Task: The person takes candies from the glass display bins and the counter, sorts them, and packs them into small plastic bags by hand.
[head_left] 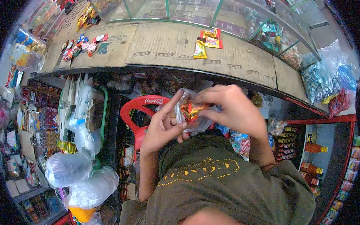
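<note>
My left hand [161,128] is closed around the side of a small clear plastic bag [201,126], held in front of my shirt. Inside the bag are candies [192,111] in shiny red and gold wrappers. Over the bag's mouth is my right hand [237,112], its fingers bent inward at the candies. Those fingertips are partly hidden and slightly blurred, so what they pinch is unclear. On the cardboard-covered counter [161,37] beyond lie a few yellow and red candy packets [210,40].
More wrapped candies [79,47] lie at the counter's left, near a clear jar [29,44]. A glass display case [192,11] lines the back. Below the counter stands a red chair [134,114]. Filled plastic bags [91,187] hang at left; a bottle shelf [322,147] is at right.
</note>
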A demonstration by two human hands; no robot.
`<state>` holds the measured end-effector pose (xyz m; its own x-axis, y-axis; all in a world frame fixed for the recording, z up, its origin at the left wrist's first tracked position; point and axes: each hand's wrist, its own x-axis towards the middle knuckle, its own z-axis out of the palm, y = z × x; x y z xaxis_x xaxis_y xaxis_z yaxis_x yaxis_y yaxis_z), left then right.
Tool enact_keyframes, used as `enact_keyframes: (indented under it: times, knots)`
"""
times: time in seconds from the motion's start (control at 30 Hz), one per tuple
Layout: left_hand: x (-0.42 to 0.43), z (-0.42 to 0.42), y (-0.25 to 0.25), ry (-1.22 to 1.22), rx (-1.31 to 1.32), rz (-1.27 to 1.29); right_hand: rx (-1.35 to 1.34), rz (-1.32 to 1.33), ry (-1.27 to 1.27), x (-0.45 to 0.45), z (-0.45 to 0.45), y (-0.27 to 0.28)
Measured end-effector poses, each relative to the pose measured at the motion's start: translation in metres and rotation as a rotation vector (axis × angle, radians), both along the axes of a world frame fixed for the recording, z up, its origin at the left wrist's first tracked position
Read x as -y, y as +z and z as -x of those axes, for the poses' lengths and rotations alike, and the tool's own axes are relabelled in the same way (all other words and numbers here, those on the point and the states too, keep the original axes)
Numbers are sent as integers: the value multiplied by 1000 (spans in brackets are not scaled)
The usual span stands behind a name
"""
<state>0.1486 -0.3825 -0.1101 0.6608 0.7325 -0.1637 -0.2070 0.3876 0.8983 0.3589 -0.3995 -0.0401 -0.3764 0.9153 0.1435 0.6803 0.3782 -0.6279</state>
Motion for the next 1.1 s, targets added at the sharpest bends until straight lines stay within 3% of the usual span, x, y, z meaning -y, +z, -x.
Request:
enact_keyframes:
  times: [0.07,0.13,0.2,0.27,0.4,0.47,0.6,0.77,0.87,1.0,1.03,1.1]
  knots:
    - [0,0,6,33,-13,-8,-52,24,21,-5,2,1]
    - [0,3,3,36,-14,-12,-130,-144,-135,-19,-11,16]
    - [1,1,3,31,-7,-20,41,-451,-384,-44,-26,28]
    - [2,0,4,26,-15,-11,248,-627,-417,-80,-46,27]
    - [5,-1,2,36,-11,-2,550,-634,-386,-98,-45,29]
    - [6,-1,-1,25,-23,-20,590,-400,-497,-95,-39,24]
    - [7,-1,-8,27,-20,-15,435,-421,-522,-100,-46,14]
    - [6,0,-3,50,-23,1,190,-681,-625,-75,-52,28]
    - [3,4,-5,-4,-36,-13,48,-469,-656,-37,-36,46]
    - [3,4,-7,13,-36,-5,-131,-218,-378,-4,-15,31]
    - [3,4,-6,19,-42,-11,-146,-50,-367,1,-6,26]
    - [3,6,-6,30,-50,-13,-94,18,-264,2,3,-2]
